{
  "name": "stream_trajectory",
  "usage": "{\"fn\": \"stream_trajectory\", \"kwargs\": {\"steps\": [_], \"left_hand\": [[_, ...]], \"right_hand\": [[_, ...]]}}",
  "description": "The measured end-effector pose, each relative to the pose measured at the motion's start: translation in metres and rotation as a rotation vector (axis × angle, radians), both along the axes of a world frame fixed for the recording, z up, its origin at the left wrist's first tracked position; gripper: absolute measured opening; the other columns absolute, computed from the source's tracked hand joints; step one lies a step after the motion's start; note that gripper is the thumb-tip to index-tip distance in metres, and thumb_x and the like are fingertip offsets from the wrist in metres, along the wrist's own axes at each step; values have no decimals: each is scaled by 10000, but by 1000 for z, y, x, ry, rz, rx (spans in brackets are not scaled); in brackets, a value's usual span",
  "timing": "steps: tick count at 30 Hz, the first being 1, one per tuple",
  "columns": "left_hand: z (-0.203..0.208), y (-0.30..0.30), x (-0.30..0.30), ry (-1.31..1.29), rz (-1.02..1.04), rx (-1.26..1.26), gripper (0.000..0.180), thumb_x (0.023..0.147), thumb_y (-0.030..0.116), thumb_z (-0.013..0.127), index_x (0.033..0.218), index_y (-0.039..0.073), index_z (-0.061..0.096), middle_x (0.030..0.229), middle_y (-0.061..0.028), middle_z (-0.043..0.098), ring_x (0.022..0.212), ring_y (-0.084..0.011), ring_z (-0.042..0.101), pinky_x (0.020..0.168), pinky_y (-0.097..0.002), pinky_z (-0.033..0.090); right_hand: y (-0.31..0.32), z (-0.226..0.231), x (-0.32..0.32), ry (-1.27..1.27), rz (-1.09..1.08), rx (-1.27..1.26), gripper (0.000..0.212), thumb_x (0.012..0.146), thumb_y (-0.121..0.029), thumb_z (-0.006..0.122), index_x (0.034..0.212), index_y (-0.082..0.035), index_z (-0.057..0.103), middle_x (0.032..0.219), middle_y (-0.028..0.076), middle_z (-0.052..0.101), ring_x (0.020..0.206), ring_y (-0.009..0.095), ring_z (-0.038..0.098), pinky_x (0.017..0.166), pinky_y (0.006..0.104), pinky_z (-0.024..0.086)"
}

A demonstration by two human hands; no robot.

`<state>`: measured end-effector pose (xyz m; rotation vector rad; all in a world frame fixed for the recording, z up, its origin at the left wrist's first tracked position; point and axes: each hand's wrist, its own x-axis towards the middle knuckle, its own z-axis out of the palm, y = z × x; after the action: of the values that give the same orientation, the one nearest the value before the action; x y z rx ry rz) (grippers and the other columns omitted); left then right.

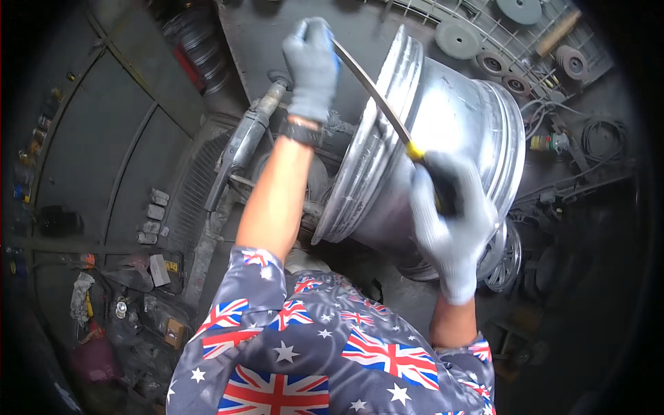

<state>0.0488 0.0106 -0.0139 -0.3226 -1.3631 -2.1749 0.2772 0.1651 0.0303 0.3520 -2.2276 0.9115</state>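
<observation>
A long, narrow metal file [377, 95] with a yellow and black handle lies slantwise across the rim edge of a silver metal wheel [449, 97]. My right hand [456, 221], in a grey-white knit glove, is wrapped round the handle in front of the wheel's barrel. At the file's far end is my gloved left hand [311, 69], its fingers curled at the tip. The glove hides how those fingers meet the metal. The wheel is on its side, its near lip facing left. Whether the file presses on the lip or hovers just over it cannot be made out.
A grey cylindrical machine arm [249, 131] stands left of my left forearm. Grinding discs [458, 39] hang on a wire rack at the far right, by a coiled cable [603, 138]. Another wheel [508, 259] sits low at right. Clutter and a small cardboard box [174, 333] lie lower left.
</observation>
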Motion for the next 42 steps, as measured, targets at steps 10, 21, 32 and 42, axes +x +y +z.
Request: {"fn": "stream_trajectory", "kwargs": {"steps": [10, 21, 32, 42], "left_hand": [[-28, 12, 44, 162, -81, -60, 317, 1114, 259, 533, 840, 101, 550, 705, 25, 488, 588, -79, 488, 522, -260, 418], [-24, 9, 47, 151, -52, -109, 360, 1116, 321, 554, 835, 96, 542, 709, 30, 481, 607, -71, 491, 542, -251, 425], [-5, -6, 20, 133, 19, -142, 309, 1103, 247, 540, 839, 88, 556, 714, 25, 498, 617, -66, 486, 562, -262, 430], [5, -14, -4, 84, 13, -99, 338, 1113, 288, 557, 828, 109, 534, 714, 31, 487, 621, -59, 480, 561, -257, 424]], "right_hand": [[12, -37, 69, -41, -46, -32, 263, 849, 57, 751, 1106, 12, 722, 967, 172, 783, 857, 263, 788, 783, 333, 601], [13, -49, 62, 34, -7, -77, 271, 829, 63, 762, 1092, 10, 728, 988, 175, 786, 839, 286, 795, 766, 344, 611], [3, -29, 25, 31, 26, -76, 262, 849, 55, 749, 1108, 22, 717, 966, 163, 785, 837, 284, 791, 762, 335, 607], [-1, -24, -6, 47, 48, -120, 193, 863, 18, 758, 1052, 2, 726, 922, 158, 771, 749, 293, 765, 700, 339, 589]]}}
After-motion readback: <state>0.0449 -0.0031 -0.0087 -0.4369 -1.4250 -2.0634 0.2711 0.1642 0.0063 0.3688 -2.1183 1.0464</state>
